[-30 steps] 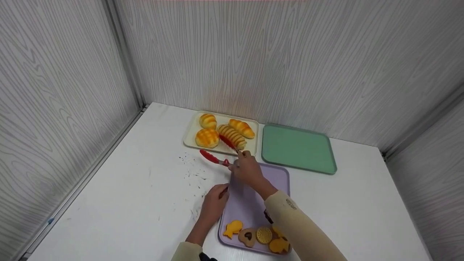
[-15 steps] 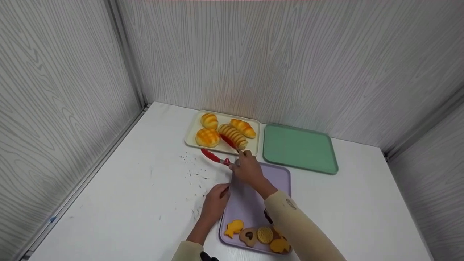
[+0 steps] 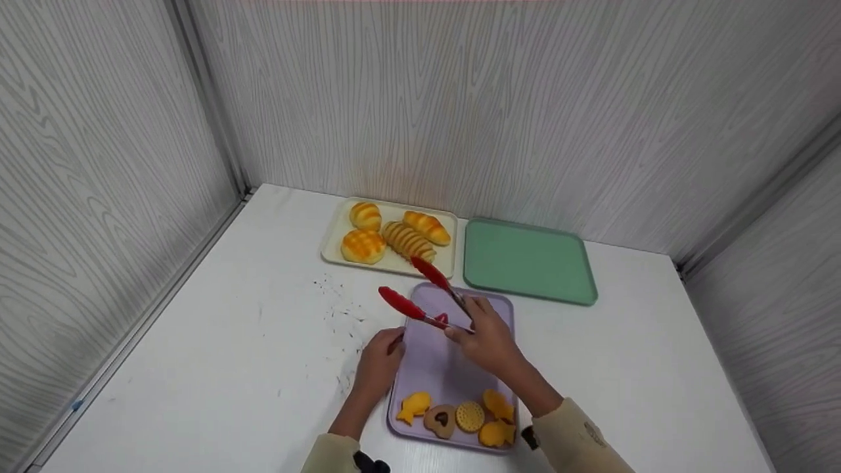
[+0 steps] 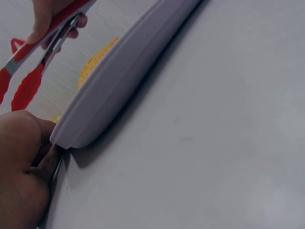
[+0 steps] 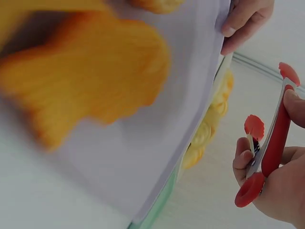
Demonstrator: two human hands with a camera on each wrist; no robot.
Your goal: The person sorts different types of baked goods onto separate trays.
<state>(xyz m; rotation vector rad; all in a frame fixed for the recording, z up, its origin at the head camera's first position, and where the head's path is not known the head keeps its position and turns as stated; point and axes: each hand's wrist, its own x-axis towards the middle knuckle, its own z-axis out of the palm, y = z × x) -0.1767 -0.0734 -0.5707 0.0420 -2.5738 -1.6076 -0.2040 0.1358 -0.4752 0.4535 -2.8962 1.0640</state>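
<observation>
My right hand (image 3: 489, 338) grips a pair of red-tipped metal tongs (image 3: 453, 292) over the far half of the purple tray (image 3: 427, 368). The tongs' two red tips stand apart with nothing between them. My left hand (image 3: 379, 361) holds the tray's left rim; in the left wrist view, a finger (image 4: 50, 160) lies beneath its edge. Along the near end of the tray lie orange fish-shaped cookies (image 3: 414, 407), a brown heart cookie (image 3: 440, 420) and a round holed cracker (image 3: 470, 417). In the right wrist view, a fish cookie (image 5: 109, 67) looms large and blurred.
Behind the purple tray, a cream tray (image 3: 334, 253) bears two round buns (image 3: 363, 246), a striped loaf (image 3: 407, 242) and a croissant (image 3: 427, 226). A green tray (image 3: 529, 263) lies to its right, near the back wall. Dark marks (image 3: 341, 315) speckle the white table.
My right hand has drawn the tongs back from the striped loaf, toward me and to the right, above the purple tray. My left hand stays at the tray's rim.
</observation>
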